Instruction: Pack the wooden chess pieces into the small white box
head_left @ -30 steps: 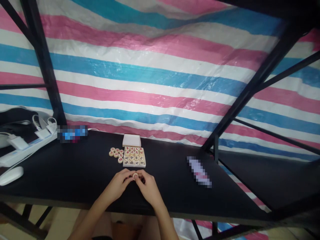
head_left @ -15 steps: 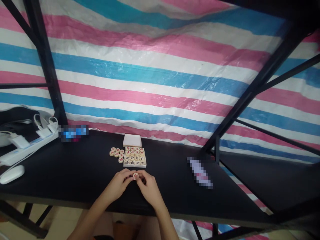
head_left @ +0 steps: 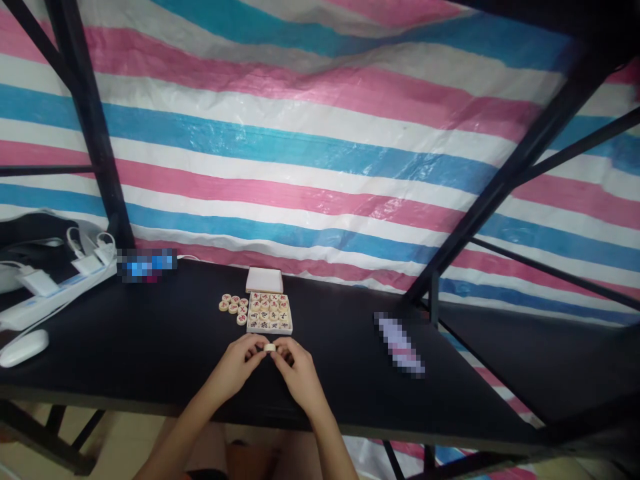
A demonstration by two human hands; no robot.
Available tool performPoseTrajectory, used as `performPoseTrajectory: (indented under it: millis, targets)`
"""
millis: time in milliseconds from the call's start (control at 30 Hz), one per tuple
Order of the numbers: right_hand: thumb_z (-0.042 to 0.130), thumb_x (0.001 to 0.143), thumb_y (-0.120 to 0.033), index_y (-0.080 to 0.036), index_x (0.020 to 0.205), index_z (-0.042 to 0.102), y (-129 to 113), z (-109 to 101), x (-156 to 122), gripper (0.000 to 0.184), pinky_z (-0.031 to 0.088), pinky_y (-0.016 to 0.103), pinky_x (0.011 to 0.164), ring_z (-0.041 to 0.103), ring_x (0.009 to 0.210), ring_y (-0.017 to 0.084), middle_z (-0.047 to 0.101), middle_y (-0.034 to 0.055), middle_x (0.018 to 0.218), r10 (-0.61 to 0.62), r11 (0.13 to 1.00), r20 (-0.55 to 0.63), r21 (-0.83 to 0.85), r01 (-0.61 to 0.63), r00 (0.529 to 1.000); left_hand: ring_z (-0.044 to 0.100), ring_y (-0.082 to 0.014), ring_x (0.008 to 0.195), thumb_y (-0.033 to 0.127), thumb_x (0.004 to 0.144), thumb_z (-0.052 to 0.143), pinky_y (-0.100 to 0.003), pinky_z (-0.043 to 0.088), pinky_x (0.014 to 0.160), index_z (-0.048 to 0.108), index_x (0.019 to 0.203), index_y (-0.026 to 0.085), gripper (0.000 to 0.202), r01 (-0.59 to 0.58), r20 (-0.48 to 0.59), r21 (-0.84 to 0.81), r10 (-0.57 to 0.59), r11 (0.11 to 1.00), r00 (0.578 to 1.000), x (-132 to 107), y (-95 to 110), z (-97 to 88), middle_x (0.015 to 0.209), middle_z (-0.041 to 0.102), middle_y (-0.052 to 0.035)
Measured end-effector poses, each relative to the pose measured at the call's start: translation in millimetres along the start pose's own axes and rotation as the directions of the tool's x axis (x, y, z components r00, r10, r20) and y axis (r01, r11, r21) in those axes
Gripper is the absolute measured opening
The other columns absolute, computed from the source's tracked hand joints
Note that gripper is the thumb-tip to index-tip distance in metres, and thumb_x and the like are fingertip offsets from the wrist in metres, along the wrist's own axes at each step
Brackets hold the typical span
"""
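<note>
Between my left hand [head_left: 245, 355] and my right hand [head_left: 294, 360] is one round, cream-coloured Chinese chess piece [head_left: 270, 347], seen edge-on. The fingers of both hands pinch it from its two sides, just in front of the box. The open white box [head_left: 270, 330] holds rows of Chinese chess pieces, red characters at the back and black ones at the front. Its lid [head_left: 265, 280] lies right behind it. Left of the box sits a small group of loose red-marked pieces [head_left: 233, 309], face up on the table.
The black table [head_left: 150, 353] carries a white power strip [head_left: 55, 297] with plugs and cables at the left, and a white mouse-like object [head_left: 24, 348]. A blurred-out object [head_left: 399, 343] lies at the right. Black metal posts and a striped sheet [head_left: 280, 187] stand behind.
The piece between my hands has turned from showing its red-marked face to showing its plain edge. Both hands have stayed in nearly the same place.
</note>
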State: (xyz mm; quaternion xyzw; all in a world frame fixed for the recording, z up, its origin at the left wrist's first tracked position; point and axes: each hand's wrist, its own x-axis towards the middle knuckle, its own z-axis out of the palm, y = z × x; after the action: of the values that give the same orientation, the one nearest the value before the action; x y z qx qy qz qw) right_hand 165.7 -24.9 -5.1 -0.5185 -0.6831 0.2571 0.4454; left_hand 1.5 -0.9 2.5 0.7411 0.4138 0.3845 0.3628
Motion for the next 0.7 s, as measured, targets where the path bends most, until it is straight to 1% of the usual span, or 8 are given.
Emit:
performPoseTrajectory:
  millis: [100, 200, 267, 400, 467, 533, 600, 700]
  targets:
    - [0.051, 0.085, -0.025, -0.022, 0.092, 0.059, -1.7, -0.8, -1.3, 0.011, 0.043, 0.020, 0.059, 0.058, 0.060, 0.013, 0.063, -0.0031, 0.066, 0.019, 0.998, 0.033, 0.053, -0.021, 0.999, 0.060, -0.0152, 0.073, 0.024, 0.082, 0.052, -0.024, 0.047, 0.065, 0.065, 0.091, 0.019, 0.017, 0.004, -0.003, -0.038, -0.004, 0.999, 1.000, -0.6, 1.4, -0.6, 0.083, 0.065, -0.0020]
    - [0.049, 0.087, -0.024, -0.022, 0.092, 0.057, -5.7, -1.9, -2.2, 0.010, 0.044, 0.021, 0.063, 0.062, 0.067, 0.013, 0.067, -0.0020, 0.075, 0.003, 0.994, 0.059, 0.111, -0.009, 0.998, 0.062, -0.0159, 0.076, 0.029, 0.084, 0.052, -0.025, 0.047, 0.068, 0.065, 0.092, 0.019, 0.019, 0.017, 0.020, -0.074, -0.016, 0.997, 1.000, -0.8, 4.7, -2.0, 0.084, 0.067, -0.0023]
    - [0.052, 0.086, -0.025, -0.022, 0.092, 0.057, -8.0, -2.2, -2.2, 0.008, 0.045, 0.021, 0.063, 0.063, 0.070, 0.014, 0.069, -0.0011, 0.080, -0.015, 0.993, 0.062, 0.117, 0.008, 0.998, 0.061, -0.0160, 0.076, 0.032, 0.085, 0.052, -0.025, 0.048, 0.067, 0.066, 0.090, 0.019, 0.020, 0.024, 0.010, -0.068, -0.023, 0.997, 1.000, -0.4, 5.0, -2.4, 0.085, 0.067, -0.0026]
    - [0.053, 0.086, -0.029, -0.022, 0.090, 0.059, -7.2, -1.1, -1.9, 0.010, 0.047, 0.023, 0.065, 0.065, 0.076, 0.016, 0.069, 0.0014, 0.085, -0.017, 0.993, 0.051, 0.113, 0.011, 0.999, 0.059, -0.0147, 0.069, 0.028, 0.077, 0.059, -0.024, 0.047, 0.062, 0.064, 0.094, 0.017, 0.020, 0.045, -0.029, -0.050, -0.047, 0.998, 0.998, 0.7, -1.0, 0.1, 0.082, 0.067, -0.0026]
    - [0.052, 0.087, -0.029, -0.022, 0.098, 0.058, -4.6, -0.4, -1.8, 0.014, 0.049, 0.025, 0.071, 0.066, 0.080, 0.016, 0.070, 0.0024, 0.088, 0.000, 0.990, 0.050, 0.144, -0.007, 0.999, 0.059, -0.0145, 0.068, 0.026, 0.075, 0.060, -0.024, 0.047, 0.061, 0.063, 0.100, 0.016, 0.026, 0.056, -0.048, -0.062, -0.059, 0.996, 0.997, 0.8, -3.8, 1.6, 0.081, 0.066, -0.0027]
    - [0.052, 0.087, -0.028, -0.022, 0.107, 0.057, -2.5, -0.4, -1.7, 0.021, 0.050, 0.027, 0.077, 0.066, 0.085, 0.017, 0.070, 0.0035, 0.093, 0.001, 0.986, 0.059, 0.168, -0.010, 0.998, 0.059, -0.0147, 0.068, 0.028, 0.076, 0.060, -0.024, 0.048, 0.061, 0.063, 0.102, 0.016, 0.029, 0.063, -0.063, -0.069, -0.068, 0.996, 0.996, 0.3, -4.0, 1.9, 0.081, 0.066, -0.0028]
    - [0.051, 0.088, -0.029, -0.023, 0.108, 0.060, -1.7, -1.0, -1.5, 0.023, 0.050, 0.029, 0.082, 0.065, 0.090, 0.018, 0.070, 0.0042, 0.097, -0.019, 0.988, 0.071, 0.155, 0.007, 0.997, 0.061, -0.0156, 0.072, 0.033, 0.080, 0.058, -0.025, 0.048, 0.065, 0.065, 0.100, 0.018, 0.027, 0.061, -0.040, -0.075, -0.064, 0.995, 0.997, -0.2, -1.6, 0.7, 0.083, 0.068, -0.0031]
    - [0.050, 0.089, -0.029, -0.025, 0.103, 0.065, -2.3, -2.5, -1.3, 0.021, 0.049, 0.030, 0.084, 0.064, 0.093, 0.019, 0.069, 0.0043, 0.101, -0.044, 0.993, 0.068, 0.115, 0.036, 0.997, 0.063, -0.0174, 0.078, 0.039, 0.083, 0.055, -0.026, 0.049, 0.070, 0.069, 0.094, 0.019, 0.026, 0.056, 0.011, -0.082, -0.055, 0.995, 0.998, -0.3, 2.8, -2.1, 0.087, 0.071, -0.0039]
